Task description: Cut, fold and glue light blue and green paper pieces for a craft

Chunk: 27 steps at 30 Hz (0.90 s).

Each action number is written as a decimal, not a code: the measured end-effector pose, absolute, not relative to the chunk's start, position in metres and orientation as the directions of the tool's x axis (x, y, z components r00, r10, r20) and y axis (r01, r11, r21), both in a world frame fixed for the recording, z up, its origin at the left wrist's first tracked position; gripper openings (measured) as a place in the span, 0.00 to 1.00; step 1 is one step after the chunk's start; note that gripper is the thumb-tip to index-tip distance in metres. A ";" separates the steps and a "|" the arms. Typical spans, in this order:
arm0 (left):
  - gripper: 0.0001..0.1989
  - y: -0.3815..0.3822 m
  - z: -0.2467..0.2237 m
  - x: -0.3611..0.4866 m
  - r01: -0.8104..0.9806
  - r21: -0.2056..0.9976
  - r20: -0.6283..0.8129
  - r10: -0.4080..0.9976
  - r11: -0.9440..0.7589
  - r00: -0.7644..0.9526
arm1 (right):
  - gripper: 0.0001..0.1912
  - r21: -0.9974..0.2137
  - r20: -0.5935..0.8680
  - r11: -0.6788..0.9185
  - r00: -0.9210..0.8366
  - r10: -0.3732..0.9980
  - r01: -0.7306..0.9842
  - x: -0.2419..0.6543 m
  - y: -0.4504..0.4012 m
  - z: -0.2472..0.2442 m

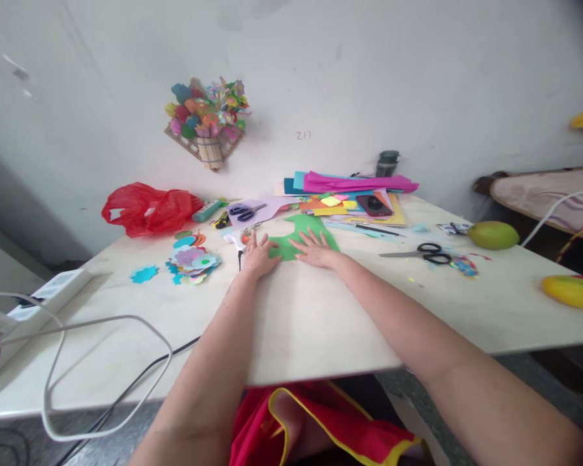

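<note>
A green sheet with a cut, irregular edge (307, 226) lies flat near the middle of the white table. My left hand (261, 256) rests at its left end, fingers spread and pointing away from me. On the sheet's lower part lies my right hand (315, 248), palm down with its fingers apart. Neither hand grips anything. Left of my left hand is a pile of paper flower shapes (193, 259), with a white glue gun (236, 241) between them. Black-handled scissors (422, 253) lie to the right of my right hand.
On the table (315, 323) are a red plastic bag (148, 208), dark scissors on purple paper (272, 208), a phone (373, 206), a pink roll (359, 183), and a green mango (493, 234). Cables (121, 317) and a power strip (53, 298) occupy the left side.
</note>
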<state>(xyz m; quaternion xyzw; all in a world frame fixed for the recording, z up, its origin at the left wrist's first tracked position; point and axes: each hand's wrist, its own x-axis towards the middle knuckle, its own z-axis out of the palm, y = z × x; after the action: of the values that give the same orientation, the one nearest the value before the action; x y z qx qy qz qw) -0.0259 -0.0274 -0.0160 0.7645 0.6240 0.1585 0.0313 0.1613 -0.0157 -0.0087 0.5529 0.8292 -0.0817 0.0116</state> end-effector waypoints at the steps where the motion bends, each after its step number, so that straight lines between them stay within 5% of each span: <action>1: 0.17 -0.027 -0.015 -0.028 0.944 0.237 0.215 0.959 -0.232 0.182 | 0.30 -0.128 -0.119 0.378 -0.392 0.912 0.917 0.162 -0.015 -0.009; 11: 0.08 -0.031 -0.010 -0.040 0.936 0.170 0.238 0.934 -0.309 0.265 | 0.31 -0.130 -0.070 0.383 -0.393 0.917 0.915 0.164 -0.011 -0.017; 17: 0.09 -0.033 -0.010 -0.038 0.940 0.158 0.264 0.930 -0.303 0.255 | 0.25 -0.079 0.196 0.526 -0.504 0.841 0.847 0.159 -0.026 -0.012; 21: 0.10 -0.035 -0.007 -0.039 0.943 0.146 0.270 0.929 -0.299 0.253 | 0.26 -0.085 0.104 0.698 -0.691 0.716 0.711 0.148 -0.035 -0.015; 27: 0.08 -0.038 -0.002 -0.045 0.936 0.097 0.232 0.922 -0.338 0.309 | 0.29 -0.102 0.045 0.710 -0.710 0.703 0.697 0.142 -0.036 -0.027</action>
<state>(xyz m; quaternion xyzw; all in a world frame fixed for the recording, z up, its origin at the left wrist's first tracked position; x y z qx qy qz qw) -0.0451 -0.0383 -0.0024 0.8087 0.5745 0.1236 -0.0277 0.1424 -0.0356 -0.0267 0.3788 0.9238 -0.0386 -0.0403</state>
